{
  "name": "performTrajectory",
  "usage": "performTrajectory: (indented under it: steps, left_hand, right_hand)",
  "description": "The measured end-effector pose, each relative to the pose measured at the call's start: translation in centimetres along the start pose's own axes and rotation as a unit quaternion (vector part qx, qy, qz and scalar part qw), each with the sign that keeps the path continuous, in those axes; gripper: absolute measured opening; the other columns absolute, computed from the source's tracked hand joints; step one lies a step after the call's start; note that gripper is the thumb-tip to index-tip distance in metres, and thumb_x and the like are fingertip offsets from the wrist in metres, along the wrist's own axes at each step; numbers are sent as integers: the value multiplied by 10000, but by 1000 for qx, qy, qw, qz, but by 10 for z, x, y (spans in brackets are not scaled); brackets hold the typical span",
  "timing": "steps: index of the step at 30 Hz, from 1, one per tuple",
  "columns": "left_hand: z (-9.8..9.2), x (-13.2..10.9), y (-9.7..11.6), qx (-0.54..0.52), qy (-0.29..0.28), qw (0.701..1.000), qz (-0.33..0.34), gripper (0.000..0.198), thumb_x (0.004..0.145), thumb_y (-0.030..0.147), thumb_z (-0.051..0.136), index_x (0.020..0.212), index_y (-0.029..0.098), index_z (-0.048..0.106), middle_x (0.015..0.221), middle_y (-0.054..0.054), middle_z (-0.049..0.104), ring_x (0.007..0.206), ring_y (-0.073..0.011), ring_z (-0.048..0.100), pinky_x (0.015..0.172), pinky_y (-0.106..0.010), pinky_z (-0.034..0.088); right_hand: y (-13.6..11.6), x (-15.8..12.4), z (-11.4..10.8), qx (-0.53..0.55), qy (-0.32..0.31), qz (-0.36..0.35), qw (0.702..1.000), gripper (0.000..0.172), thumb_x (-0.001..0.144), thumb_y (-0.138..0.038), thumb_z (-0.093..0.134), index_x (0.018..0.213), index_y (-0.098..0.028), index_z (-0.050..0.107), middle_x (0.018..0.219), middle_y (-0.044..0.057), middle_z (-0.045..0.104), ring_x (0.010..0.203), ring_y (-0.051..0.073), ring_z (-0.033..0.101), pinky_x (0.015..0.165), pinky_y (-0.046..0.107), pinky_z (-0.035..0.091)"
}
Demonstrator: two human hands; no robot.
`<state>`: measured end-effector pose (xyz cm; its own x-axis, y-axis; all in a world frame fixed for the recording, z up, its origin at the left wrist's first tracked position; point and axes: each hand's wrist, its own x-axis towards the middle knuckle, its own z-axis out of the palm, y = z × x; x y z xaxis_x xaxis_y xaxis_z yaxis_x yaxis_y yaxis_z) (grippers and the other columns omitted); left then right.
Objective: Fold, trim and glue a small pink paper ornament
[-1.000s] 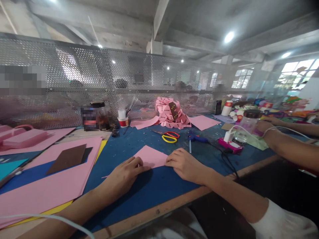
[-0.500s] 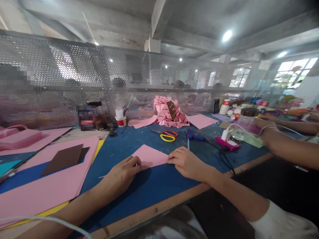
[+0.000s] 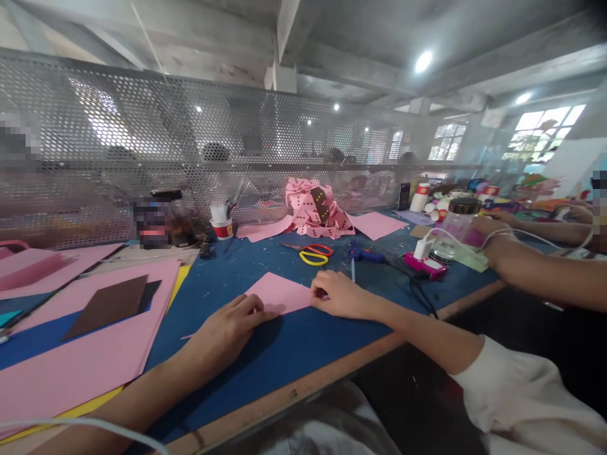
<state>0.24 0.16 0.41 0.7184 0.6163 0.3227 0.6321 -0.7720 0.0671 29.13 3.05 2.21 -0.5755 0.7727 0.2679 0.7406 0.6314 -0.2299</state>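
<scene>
A pink sheet [image 3: 279,292] with a pointed top lies on the blue tabletop in front of me. My left hand [image 3: 232,323] rests at its left end, fingers bent and thumb along the near edge, holding it down. At the right corner, my right hand [image 3: 339,294] has thumb and fingertips pinched together on the sheet. Just beyond lie scissors [image 3: 315,254] with red and yellow handles. A blue glue gun [image 3: 366,254] is behind my right hand, its cord running right.
Pink pieces with dark dots [image 3: 315,208] are heaped by the perforated metal screen [image 3: 265,139]. Large pink sheets [image 3: 109,347] and a brown piece [image 3: 111,305] lie left. A paper cup [image 3: 222,227], pink power strip [image 3: 427,266] and clear jar [image 3: 454,234] stand around; another person's arm [image 3: 535,272] reaches in.
My right hand's fingers have curled into a tighter pinch at the sheet's right corner. My left hand stays on the sheet. The whole view has shifted slightly.
</scene>
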Motion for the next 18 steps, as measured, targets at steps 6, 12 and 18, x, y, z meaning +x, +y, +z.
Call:
performTrajectory:
  steps: [6,12,18]
  left_hand:
    - [3,-1,-1,4,11,1000,1,487,937,71,370,1276,338,595,1028,-38,571,901,-162,567,823,-285,483]
    - [1,-1,0,1,3,1000,0,480,935,66,364,1265,324,600,1040,-43,567,916,-166,564,826,-293,483]
    - [1,-2,-1,-2,19,1000,11,471,937,66,357,1244,315,615,1025,-45,572,910,-158,560,824,-276,482]
  right_hand:
    - [1,-4,4,-17,18,0,1000,66,858,-211,606,809,-168,617,893,32,575,849,152,522,744,283,343]
    - [6,-4,4,5,19,11,1000,99,870,-207,594,782,-165,615,894,26,576,847,147,518,761,287,350]
    - [10,-4,4,26,22,11,999,147,874,-288,633,792,-166,636,899,31,577,867,154,531,782,292,372]
